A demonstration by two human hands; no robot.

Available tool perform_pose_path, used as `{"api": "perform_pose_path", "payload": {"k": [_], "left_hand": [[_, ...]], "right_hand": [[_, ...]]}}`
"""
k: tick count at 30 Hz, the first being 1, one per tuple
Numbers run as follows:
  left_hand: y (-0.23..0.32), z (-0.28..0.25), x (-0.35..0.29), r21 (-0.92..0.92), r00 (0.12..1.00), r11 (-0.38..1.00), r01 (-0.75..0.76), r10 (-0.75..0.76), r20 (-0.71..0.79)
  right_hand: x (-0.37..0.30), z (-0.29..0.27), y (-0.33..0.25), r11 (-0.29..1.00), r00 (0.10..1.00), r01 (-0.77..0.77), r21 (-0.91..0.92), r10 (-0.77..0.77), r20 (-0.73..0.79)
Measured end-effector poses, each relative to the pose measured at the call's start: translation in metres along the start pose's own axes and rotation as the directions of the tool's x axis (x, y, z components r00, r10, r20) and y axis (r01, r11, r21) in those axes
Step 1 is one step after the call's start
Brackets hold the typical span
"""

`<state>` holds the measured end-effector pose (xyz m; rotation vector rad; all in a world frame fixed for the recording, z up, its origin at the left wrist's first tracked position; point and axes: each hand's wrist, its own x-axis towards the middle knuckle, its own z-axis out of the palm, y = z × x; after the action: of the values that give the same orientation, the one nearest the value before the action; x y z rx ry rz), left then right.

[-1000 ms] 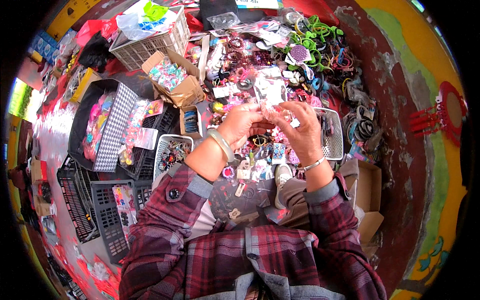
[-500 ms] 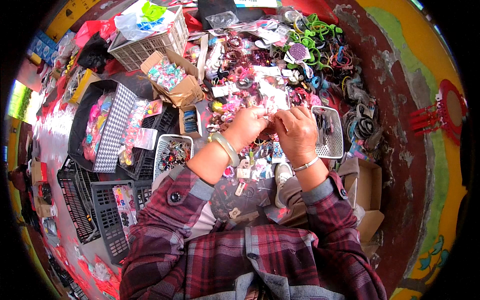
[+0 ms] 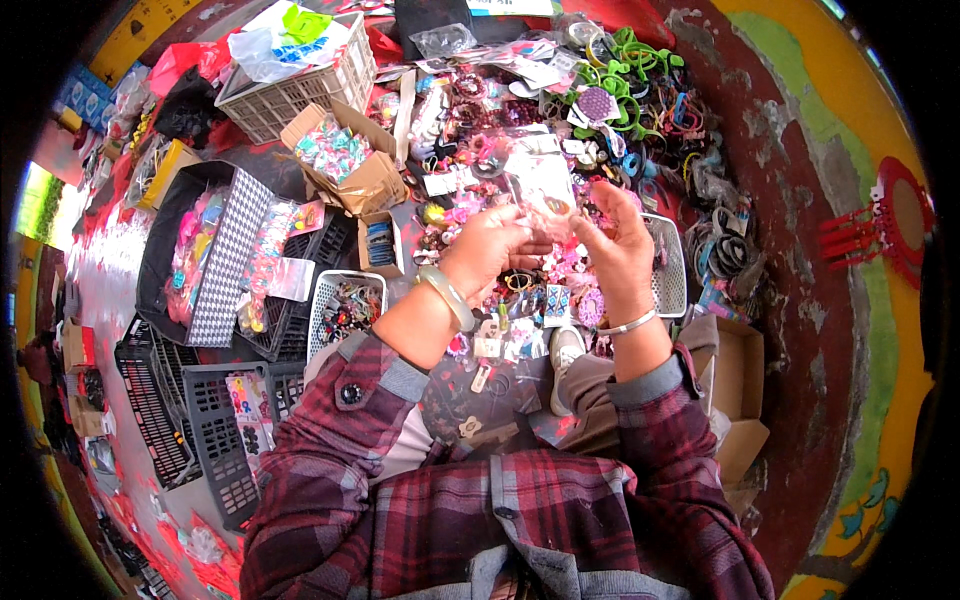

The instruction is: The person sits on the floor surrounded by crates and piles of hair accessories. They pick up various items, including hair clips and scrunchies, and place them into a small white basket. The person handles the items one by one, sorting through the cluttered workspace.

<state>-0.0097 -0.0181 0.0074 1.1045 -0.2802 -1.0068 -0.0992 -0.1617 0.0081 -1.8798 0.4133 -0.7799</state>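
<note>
One clear, pinkish flat plastic packet [image 3: 552, 222], prob. light, limp & slippery, best edge-pinched; L hand [image 3: 487, 248] closed on it, R hand [image 3: 622, 252] fingers parted, hold unclear.

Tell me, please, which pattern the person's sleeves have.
The sleeves show dark red and grey plaid, clearest in the head view.

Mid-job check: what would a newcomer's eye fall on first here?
Probably the bright green loops at the upper right of the crowded heap of small colourful goods. Next, the red tasselled hanging at far right and the houndstooth-sided box at left. Near the centre, a clear packet shows between left fingers and right fingers.
</note>
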Motion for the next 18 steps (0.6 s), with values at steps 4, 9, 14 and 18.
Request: {"api": "perform_pose_path", "payload": {"k": [4, 9, 14, 18], "left_hand": [[-0.001, -0.008, 0.005, -0.205, 0.998, 0.977, -0.052, 0.056, 0.012], [-0.001, -0.001, 0.003, -0.230, 0.994, 0.973, -0.030, 0.053, 0.091], [-0.001, 0.004, 0.001, -0.052, 0.995, 0.999, 0.007, -0.002, 0.099], [-0.006, 0.003, 0.004, 0.006, 0.993, 1.000, 0.007, -0.008, 0.114]], "right_hand": [[0.007, -0.010, 0.005, 0.613, 0.829, -0.556, 0.561, 0.461, 0.318], [0.007, -0.012, 0.007, 0.525, 0.787, -0.615, 0.588, 0.456, 0.416], [0.005, -0.015, 0.019, 0.490, 0.775, -0.627, 0.606, 0.475, 0.418], [0.004, -0.016, 0.032, 0.518, 0.760, -0.648, 0.559, 0.491, 0.425]]}}
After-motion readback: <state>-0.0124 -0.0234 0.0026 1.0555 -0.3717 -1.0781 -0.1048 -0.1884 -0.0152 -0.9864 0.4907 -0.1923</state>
